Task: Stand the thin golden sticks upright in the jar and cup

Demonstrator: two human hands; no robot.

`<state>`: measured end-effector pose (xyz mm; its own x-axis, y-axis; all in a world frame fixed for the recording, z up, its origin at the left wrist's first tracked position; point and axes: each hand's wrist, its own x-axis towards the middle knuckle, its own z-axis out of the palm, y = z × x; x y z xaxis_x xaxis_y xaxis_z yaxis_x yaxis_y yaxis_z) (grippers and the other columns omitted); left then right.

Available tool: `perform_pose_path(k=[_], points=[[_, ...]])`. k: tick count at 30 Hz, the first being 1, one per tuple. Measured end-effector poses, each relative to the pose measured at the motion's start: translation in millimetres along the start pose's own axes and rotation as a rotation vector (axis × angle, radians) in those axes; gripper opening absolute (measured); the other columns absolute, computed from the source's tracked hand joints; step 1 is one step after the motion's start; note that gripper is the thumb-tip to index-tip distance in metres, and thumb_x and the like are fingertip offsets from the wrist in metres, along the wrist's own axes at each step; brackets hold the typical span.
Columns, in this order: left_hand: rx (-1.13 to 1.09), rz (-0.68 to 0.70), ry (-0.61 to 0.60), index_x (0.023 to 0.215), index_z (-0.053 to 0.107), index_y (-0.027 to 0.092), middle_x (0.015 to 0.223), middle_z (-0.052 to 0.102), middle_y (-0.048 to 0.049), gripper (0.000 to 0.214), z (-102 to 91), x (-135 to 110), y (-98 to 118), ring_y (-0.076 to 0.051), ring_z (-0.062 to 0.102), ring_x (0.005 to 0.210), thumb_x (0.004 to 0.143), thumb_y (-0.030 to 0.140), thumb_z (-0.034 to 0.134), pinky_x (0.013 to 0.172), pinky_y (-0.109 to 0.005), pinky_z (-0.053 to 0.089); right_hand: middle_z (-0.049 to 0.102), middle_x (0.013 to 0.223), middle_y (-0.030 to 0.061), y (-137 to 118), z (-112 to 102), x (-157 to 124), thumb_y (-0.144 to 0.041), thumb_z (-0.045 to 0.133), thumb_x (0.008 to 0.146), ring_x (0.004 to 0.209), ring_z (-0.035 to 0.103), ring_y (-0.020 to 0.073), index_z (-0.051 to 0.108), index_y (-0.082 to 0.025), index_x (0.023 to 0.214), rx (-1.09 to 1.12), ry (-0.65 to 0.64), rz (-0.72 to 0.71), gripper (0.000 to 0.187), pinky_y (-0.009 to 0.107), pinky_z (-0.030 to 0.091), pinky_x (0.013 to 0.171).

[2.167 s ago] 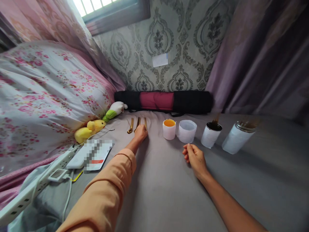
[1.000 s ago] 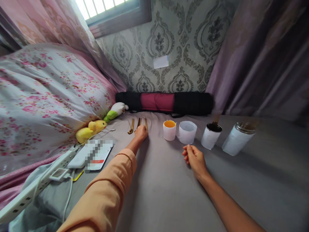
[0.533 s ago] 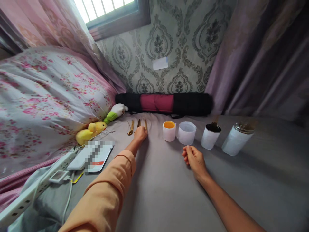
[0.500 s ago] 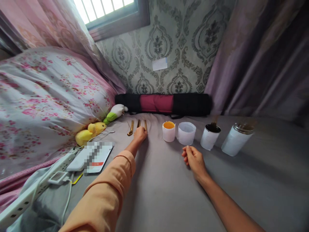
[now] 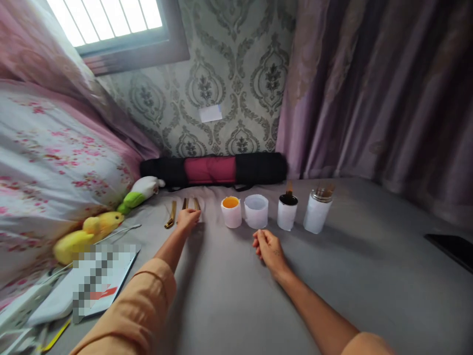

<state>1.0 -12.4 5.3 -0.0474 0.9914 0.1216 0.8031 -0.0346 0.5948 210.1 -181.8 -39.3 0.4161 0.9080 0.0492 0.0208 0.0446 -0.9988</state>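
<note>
My left hand (image 5: 188,219) rests on the bed with its fingers curled down over the near ends of two gold-coloured pieces of cutlery (image 5: 196,203); the fingertips are hidden. Just left of it lies a gold-coloured spoon (image 5: 171,216). My right hand (image 5: 269,249) is loosely closed with nothing visible in it, just in front of a wide white-wrapped cup (image 5: 256,213). In the same row stand a white-wrapped cup with an orange inside (image 5: 231,214), one with a dark inside (image 5: 287,214), and a white-wrapped jar with a metal rim (image 5: 316,217). Brownish tips show above the last two.
A black and magenta roll (image 5: 210,170) lies along the wall. Left are plush toys (image 5: 88,234), a cable, a white power strip (image 5: 27,296) and a tablet-like device (image 5: 107,291). A dark flat object (image 5: 453,249) lies far right on the grey sheet (image 5: 229,305).
The view has turned right, so everything sits further left and the dark flat object has come into sight. Both hands keep about the same places beside the cutlery and the cups.
</note>
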Motion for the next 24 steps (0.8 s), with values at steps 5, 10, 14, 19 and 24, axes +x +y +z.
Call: perform_pose_path(k=[5,10,14,19,24], points=[[-0.574,-0.217,-0.103,0.072,0.054,0.009,0.067,0.063,-0.0088,0.010,14.6,-9.6,5.7,-0.012,0.062,0.062,0.076,0.014,0.047,0.056,-0.022,0.050,0.052,0.058,-0.0020,-2.6,-1.7,0.3,-0.055,0.045,0.073,0.041,0.044,0.0065,0.054,-0.017,0.076,0.023,-0.015,0.040,0.039,0.016,0.031,0.034],[-0.990,-0.326,-0.130,0.068,0.051,0.009,0.068,0.061,-0.0082,0.012,23.9,-19.4,4.3,-0.010,0.060,0.059,0.078,0.012,0.046,0.061,-0.022,0.051,0.052,0.059,-0.0017,-3.6,0.1,0.5,-0.053,0.045,0.074,0.042,0.045,0.0064,0.054,-0.017,0.077,0.007,-0.024,0.033,0.038,0.017,0.032,0.035],[-1.206,-0.376,-0.152,0.071,0.053,0.009,0.067,0.059,-0.0061,0.011,27.8,-29.9,5.0,-0.008,0.059,0.057,0.079,0.013,0.047,0.062,-0.020,0.051,0.053,0.059,-0.0007,-4.0,0.5,0.1,-0.053,0.045,0.074,0.043,0.045,0.0067,0.055,-0.016,0.077,0.002,-0.019,0.033,0.038,0.017,0.032,0.035],[-1.354,-0.387,-0.205,0.075,0.056,0.008,0.065,0.058,-0.0052,0.011,29.5,-45.1,8.2,-0.006,0.057,0.057,0.079,0.008,0.046,0.062,-0.017,0.050,0.053,0.060,-0.0001,-3.3,0.4,1.2,-0.053,0.045,0.074,0.044,0.046,0.0071,0.055,-0.016,0.077,-0.006,-0.021,0.024,0.038,0.017,0.034,0.036],[-1.414,-0.350,-0.245,0.080,0.057,0.007,0.067,0.059,-0.0052,0.010,30.9,-63.2,12.8,-0.006,0.057,0.057,0.074,0.002,0.051,0.060,-0.017,0.049,0.052,0.060,-0.0006,-2.4,0.8,1.8,-0.053,0.044,0.075,0.043,0.045,0.0068,0.054,-0.016,0.078,-0.015,-0.022,0.030,0.038,0.017,0.034,0.036]])
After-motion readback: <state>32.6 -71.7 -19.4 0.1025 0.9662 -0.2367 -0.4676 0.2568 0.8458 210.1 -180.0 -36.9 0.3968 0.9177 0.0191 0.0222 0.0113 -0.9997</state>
